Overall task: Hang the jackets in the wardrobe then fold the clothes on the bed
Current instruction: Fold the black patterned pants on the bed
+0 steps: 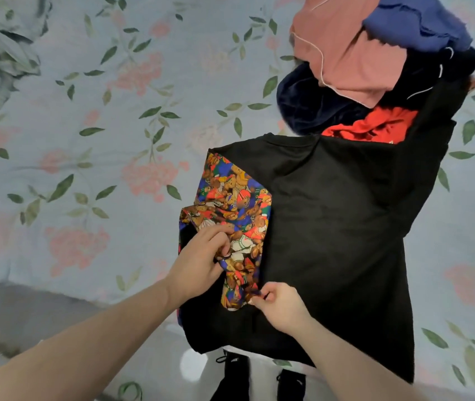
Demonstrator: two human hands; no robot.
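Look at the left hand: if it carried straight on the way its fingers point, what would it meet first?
The left hand already pinches the bear-print cloth; going on up-right, it would probably meet the black garment next.

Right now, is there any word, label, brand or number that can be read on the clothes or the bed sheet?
None can be read.
The teddy-bear print cloth carries pictures only.
The red garment bears a small pale mark, too small to read.
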